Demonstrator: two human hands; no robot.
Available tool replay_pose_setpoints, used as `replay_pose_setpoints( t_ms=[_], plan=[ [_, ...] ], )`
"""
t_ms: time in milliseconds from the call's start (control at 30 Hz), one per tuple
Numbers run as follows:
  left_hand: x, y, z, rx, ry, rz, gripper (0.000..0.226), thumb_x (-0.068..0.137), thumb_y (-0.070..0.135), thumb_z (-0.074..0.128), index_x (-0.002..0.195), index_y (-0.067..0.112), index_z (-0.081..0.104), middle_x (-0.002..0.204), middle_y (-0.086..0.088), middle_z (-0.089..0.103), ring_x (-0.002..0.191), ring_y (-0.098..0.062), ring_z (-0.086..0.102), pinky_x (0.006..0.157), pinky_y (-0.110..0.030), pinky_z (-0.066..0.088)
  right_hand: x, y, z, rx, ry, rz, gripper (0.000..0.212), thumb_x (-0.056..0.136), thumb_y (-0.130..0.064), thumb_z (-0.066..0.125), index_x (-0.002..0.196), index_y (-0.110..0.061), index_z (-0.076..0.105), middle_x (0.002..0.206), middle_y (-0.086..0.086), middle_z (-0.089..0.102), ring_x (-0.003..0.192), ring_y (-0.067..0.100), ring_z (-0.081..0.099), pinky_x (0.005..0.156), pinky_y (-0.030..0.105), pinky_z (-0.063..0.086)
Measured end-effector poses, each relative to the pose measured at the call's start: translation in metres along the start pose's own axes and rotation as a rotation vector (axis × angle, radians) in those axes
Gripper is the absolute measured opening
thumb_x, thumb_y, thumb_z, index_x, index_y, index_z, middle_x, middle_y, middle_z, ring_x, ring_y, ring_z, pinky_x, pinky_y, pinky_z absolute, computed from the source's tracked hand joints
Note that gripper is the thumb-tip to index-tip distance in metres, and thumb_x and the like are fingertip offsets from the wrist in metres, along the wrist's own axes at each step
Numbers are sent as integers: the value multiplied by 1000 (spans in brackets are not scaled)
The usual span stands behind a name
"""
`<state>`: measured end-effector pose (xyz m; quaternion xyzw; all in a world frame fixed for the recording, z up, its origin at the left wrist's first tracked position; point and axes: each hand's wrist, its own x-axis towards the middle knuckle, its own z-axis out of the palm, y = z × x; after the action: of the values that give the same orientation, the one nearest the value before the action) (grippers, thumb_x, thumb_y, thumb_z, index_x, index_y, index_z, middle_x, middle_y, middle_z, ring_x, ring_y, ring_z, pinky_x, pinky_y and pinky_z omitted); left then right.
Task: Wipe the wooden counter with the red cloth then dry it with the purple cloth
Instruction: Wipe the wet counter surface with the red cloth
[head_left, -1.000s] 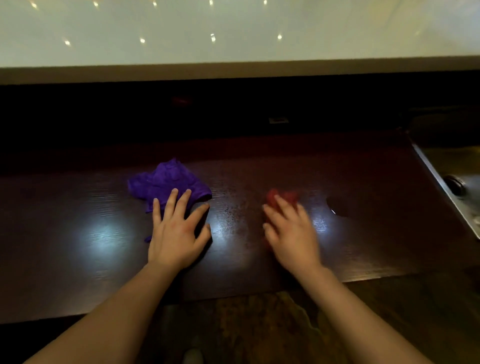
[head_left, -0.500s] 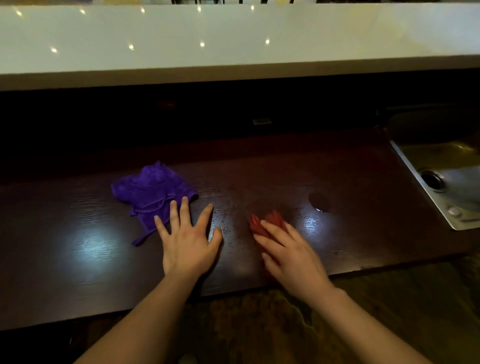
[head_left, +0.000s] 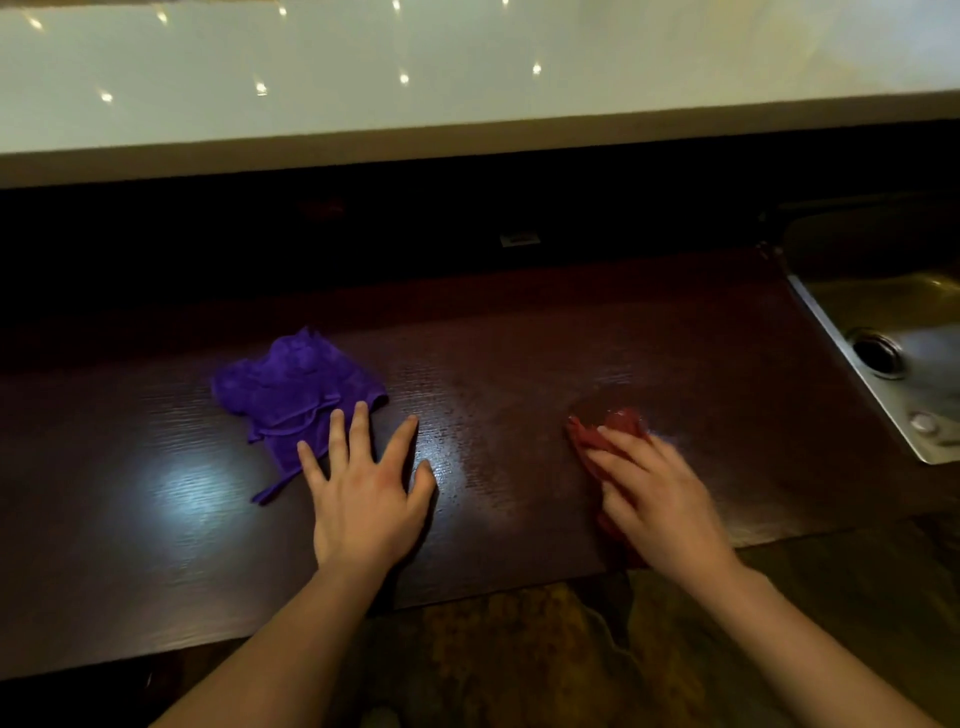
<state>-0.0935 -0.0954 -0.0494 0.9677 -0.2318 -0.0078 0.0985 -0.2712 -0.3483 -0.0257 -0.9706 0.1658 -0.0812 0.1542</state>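
The dark wooden counter (head_left: 519, 364) runs across the view and shines where light hits it. My right hand (head_left: 654, 499) presses flat on the crumpled red cloth (head_left: 618, 423), whose far end sticks out past my fingertips; the hand is a little blurred. My left hand (head_left: 363, 488) rests palm down on the wood with fingers spread, holding nothing. Its fingertips lie at the near edge of the bunched purple cloth (head_left: 296, 387), which sits to the left on the counter.
A steel sink (head_left: 883, 322) with a round drain (head_left: 878, 356) is set into the counter at the right. A raised pale upper counter (head_left: 467, 83) runs along the back above a dark recess. Brown mottled floor (head_left: 519, 665) shows below the front edge.
My right hand has slid the red cloth to the right along the counter, covering the round dark mark seen earlier. My left hand stays planted beside the purple cloth.
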Motion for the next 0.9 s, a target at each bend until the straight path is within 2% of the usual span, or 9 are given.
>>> replay_pose_setpoints(
  t_ms=[133,200,400,433,500,600,667,733,900],
  plan=[
    [1,0,2,10,15,-1,58,89,60,31,145,45,34,163,-12,20,152,-30,1,118,-63,0,22,48,-18,34,113,401,38,87,-15,65,125,-16,65,139,6,57,124,34,50,107,41,36],
    [0,1,2,10,20,-3,58,89,60,31,145,44,34,162,-12,21,151,-30,2,118,-63,0,43,42,-20,45,154,485,39,89,-18,61,128,-16,63,142,6,55,126,34,47,106,43,38],
    [-1,0,1,0,28,1,57,89,59,32,144,43,37,162,-12,23,152,-30,4,118,-63,2,35,-16,2,93,-95,-198,36,82,-14,67,117,-19,70,138,2,59,124,28,51,110,44,39],
    [-1,0,1,2,31,3,57,90,58,32,144,43,38,161,-12,24,151,-30,4,118,-64,3,28,-8,-1,99,-111,-238,35,81,-16,66,116,-21,70,137,0,59,124,28,52,109,44,41],
    [0,0,2,2,38,7,57,89,58,33,144,42,39,161,-12,25,151,-31,6,117,-64,4,20,17,-7,86,-50,-127,34,80,-18,63,113,-22,70,136,0,60,122,27,54,107,44,42],
    [0,0,2,12,33,4,57,89,58,33,144,43,38,161,-13,25,151,-31,6,117,-64,3,32,43,-15,78,122,252,34,85,-20,59,118,-18,69,134,4,60,121,32,52,104,43,41],
    [-1,1,1,10,31,6,58,89,59,32,144,42,38,161,-13,25,151,-31,6,118,-64,3,54,33,-9,53,164,374,36,87,-19,62,123,-17,66,137,5,58,124,35,48,104,44,40],
    [0,1,-1,6,28,4,58,89,59,31,144,42,38,161,-12,25,151,-30,5,118,-63,2,71,5,1,70,127,312,39,87,-18,63,126,-16,65,140,6,56,125,36,47,108,43,37],
    [-2,1,-2,-21,32,6,57,89,57,33,143,40,41,161,-12,25,152,-29,4,118,-63,2,36,-25,10,73,-119,-183,39,85,-23,59,123,-23,66,143,-1,54,128,30,51,116,47,31]
  ],
)
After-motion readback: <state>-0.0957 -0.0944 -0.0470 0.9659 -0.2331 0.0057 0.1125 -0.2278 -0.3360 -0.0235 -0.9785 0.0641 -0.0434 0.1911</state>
